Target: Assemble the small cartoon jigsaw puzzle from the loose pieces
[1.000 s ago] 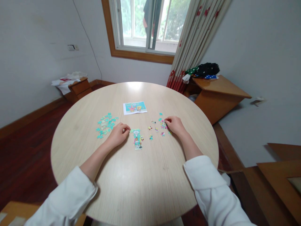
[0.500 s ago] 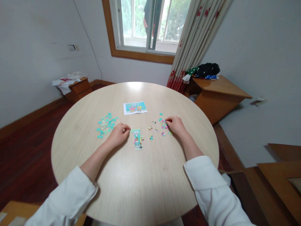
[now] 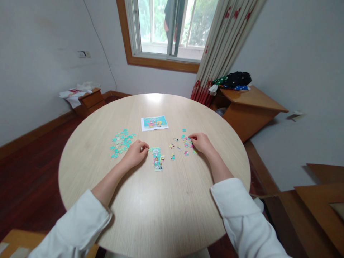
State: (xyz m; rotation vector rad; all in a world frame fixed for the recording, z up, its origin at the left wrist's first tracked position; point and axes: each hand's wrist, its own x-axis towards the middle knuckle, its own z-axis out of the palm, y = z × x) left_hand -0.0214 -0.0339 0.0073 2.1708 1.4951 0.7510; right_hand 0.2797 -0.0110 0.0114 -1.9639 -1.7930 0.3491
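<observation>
A partly joined jigsaw puzzle (image 3: 157,159) with a cartoon figure lies at the middle of the round table. Just left of it rests my left hand (image 3: 137,153), its fingers curled and the fingertips near the puzzle's upper left corner; whether a piece is between them is too small to see. My right hand (image 3: 201,142) reaches the colourful puzzle pieces (image 3: 186,143) on the right, thumb and fingers pinched together over their edge. What that pinch holds, if anything, is hidden. Several loose pieces, among them a yellowish one (image 3: 171,146), lie between the puzzle and my right hand.
Turquoise puzzle pieces (image 3: 120,141) are spread left of my left hand. Beyond the puzzle lies a printed picture card (image 3: 154,123) with cartoon figures. The round wooden table (image 3: 161,211) stands before a window. A wooden cabinet (image 3: 249,104) with cloths is at the right.
Both hands stay almost where they were. The right hand's fingers have shifted very slightly over the colourful pieces.
</observation>
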